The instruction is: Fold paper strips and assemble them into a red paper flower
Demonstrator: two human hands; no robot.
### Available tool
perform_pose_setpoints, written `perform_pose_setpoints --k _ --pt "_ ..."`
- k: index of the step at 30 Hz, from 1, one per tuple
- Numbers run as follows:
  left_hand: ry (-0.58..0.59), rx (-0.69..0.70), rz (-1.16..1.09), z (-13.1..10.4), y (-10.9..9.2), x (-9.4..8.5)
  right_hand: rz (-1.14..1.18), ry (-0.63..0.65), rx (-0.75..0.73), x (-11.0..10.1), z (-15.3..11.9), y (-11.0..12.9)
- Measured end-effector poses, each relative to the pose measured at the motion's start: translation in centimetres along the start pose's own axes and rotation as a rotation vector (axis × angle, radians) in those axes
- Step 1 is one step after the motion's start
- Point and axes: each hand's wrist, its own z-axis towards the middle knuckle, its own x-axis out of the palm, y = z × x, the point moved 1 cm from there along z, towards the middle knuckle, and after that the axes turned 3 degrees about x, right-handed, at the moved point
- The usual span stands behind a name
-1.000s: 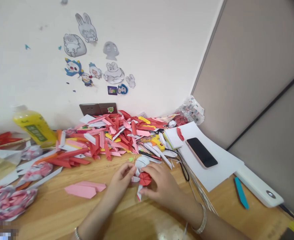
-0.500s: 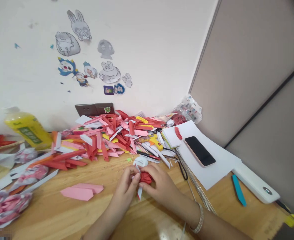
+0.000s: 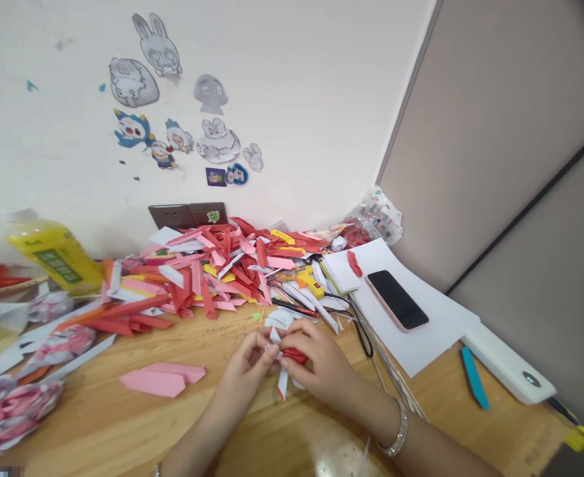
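Between my two hands, just above the wooden table, is a small red-and-white folded paper piece [image 3: 295, 356]. My left hand [image 3: 252, 361] pinches its white part between thumb and fingers. My right hand [image 3: 314, 354] has its fingers curled round the red part, which is partly hidden. A white strip with a red tip [image 3: 283, 385] sticks out below the fingertips. Behind the hands lies a round white object [image 3: 279, 318], partly covered. To the left, two pink folded paper strips [image 3: 163, 379] lie side by side on the table.
A heap of red, pink, white and yellow folded strips [image 3: 227, 265] lies along the wall, with a yellow glue gun [image 3: 310, 283] at its right. A yellow bottle [image 3: 56, 255] stands left. A phone [image 3: 397, 300] rests on white paper [image 3: 411, 354]; thin wires [image 3: 389, 371] run beside it.
Both hands have shifted slightly and the paper piece has turned between them. Less of its red part shows, and the white strip now points down and a little to the right.
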Motion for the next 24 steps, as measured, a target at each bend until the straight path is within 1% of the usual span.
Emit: perform_pose_setpoints --k 6,8,11,12,14,16,18,21,24 --pt "-0.057 -0.022 -0.046 0.1 0.1 -0.4 0.048 0.005 -0.002 -0.2 0.1 0.3" --pt "-0.046 -0.038 -0.057 0.1 0.1 -0.5 0.039 -0.005 -0.01 -0.3 0.2 0.3" --pt "-0.004 -0.053 -0.206 0.2 0.1 -0.4 0.031 -0.014 -0.047 -0.4 0.2 0.4" --pt "-0.012 -0.057 -0.272 0.3 0.0 -0.4 0.024 -0.015 -0.067 -0.5 0.2 0.4" --pt "-0.066 -0.098 -0.344 0.4 -0.2 -0.4 -0.003 -0.01 -0.113 -0.5 0.2 0.5" --pt "-0.097 -0.176 -0.316 0.4 -0.4 -0.4 -0.039 0.002 -0.157 -0.4 0.0 0.4" --pt "-0.057 -0.232 -0.29 0.3 -0.5 -0.5 -0.069 0.014 -0.177 -0.3 -0.1 0.2" --pt "0.039 -0.236 -0.278 0.2 -0.4 -0.9 -0.089 0.017 -0.174 0.0 -0.3 -0.1" --pt "0.073 -0.253 -0.215 0.2 -0.1 -1.3 -0.093 0.038 -0.19 0.0 -0.2 -0.1"
